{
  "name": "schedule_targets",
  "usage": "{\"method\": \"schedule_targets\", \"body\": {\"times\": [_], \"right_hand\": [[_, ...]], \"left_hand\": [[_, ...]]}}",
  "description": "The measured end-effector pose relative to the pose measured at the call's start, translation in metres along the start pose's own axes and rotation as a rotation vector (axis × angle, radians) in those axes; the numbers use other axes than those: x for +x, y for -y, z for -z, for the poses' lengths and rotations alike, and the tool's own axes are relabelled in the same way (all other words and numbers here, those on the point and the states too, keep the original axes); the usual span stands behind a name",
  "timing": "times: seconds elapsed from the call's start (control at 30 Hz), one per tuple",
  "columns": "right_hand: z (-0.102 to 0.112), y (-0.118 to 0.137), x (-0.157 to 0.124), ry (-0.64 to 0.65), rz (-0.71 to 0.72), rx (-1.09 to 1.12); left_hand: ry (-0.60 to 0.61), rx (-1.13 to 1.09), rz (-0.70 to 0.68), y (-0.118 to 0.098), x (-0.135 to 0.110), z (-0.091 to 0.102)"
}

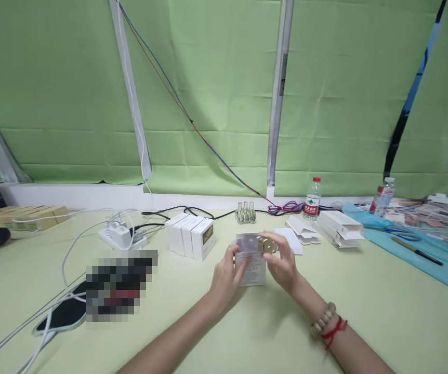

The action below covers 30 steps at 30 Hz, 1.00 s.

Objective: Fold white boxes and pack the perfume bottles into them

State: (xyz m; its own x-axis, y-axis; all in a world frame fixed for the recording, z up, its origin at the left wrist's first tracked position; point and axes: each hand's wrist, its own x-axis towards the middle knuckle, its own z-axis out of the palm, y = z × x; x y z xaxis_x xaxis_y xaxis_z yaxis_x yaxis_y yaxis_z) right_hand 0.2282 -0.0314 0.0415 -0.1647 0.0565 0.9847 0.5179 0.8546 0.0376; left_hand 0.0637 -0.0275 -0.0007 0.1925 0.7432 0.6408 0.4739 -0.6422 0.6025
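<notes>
My left hand [226,280] grips a small white printed box [252,267] by its left side, holding it upright just above the pale green table [364,311]. My right hand [282,262] is closed at the box's top right, its fingers pinched on a small bottle with a gold cap [266,245] at the box's open top. How far the bottle sits inside the box is hidden by my fingers. A beaded bracelet and a red string [327,324] circle my right wrist.
Three white boxes [192,236] stand left of my hands, small glass bottles [245,212] behind. Flat box blanks [339,226] and a water bottle [312,199] lie to the right, a blue cloth [422,249] with tools farther right. A power strip [121,236] and cables sit left.
</notes>
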Motion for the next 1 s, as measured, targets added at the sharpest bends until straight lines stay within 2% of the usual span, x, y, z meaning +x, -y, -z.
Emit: {"method": "schedule_targets", "body": {"times": [0.13, 0.3, 0.43, 0.57, 0.73, 0.87, 1.0], "right_hand": [[-0.001, 0.008, 0.004, 0.124, 0.087, 0.008], [-0.009, -0.008, -0.008, 0.107, 0.139, -0.05], [-0.013, -0.013, -0.011, 0.091, 0.056, 0.022], [-0.015, -0.007, -0.01, 0.054, -0.008, -0.004], [-0.016, -0.003, -0.012, 0.061, -0.154, -0.064], [-0.015, -0.002, -0.014, 0.14, -0.155, -0.084], [-0.017, 0.0, -0.014, 0.16, -0.169, -0.139]], "left_hand": [[-0.006, -0.023, -0.068, 0.002, -0.001, -0.001], [-0.034, -0.124, -0.041, 0.009, 0.0, -0.005], [-0.024, -0.127, -0.041, 0.014, 0.002, -0.007], [-0.036, -0.083, -0.159, 0.014, 0.004, -0.006], [-0.042, -0.031, -0.304, 0.008, 0.005, -0.004], [-0.049, 0.059, -0.375, 0.007, 0.005, -0.004], [-0.033, 0.073, -0.355, 0.008, 0.004, -0.004]]}}
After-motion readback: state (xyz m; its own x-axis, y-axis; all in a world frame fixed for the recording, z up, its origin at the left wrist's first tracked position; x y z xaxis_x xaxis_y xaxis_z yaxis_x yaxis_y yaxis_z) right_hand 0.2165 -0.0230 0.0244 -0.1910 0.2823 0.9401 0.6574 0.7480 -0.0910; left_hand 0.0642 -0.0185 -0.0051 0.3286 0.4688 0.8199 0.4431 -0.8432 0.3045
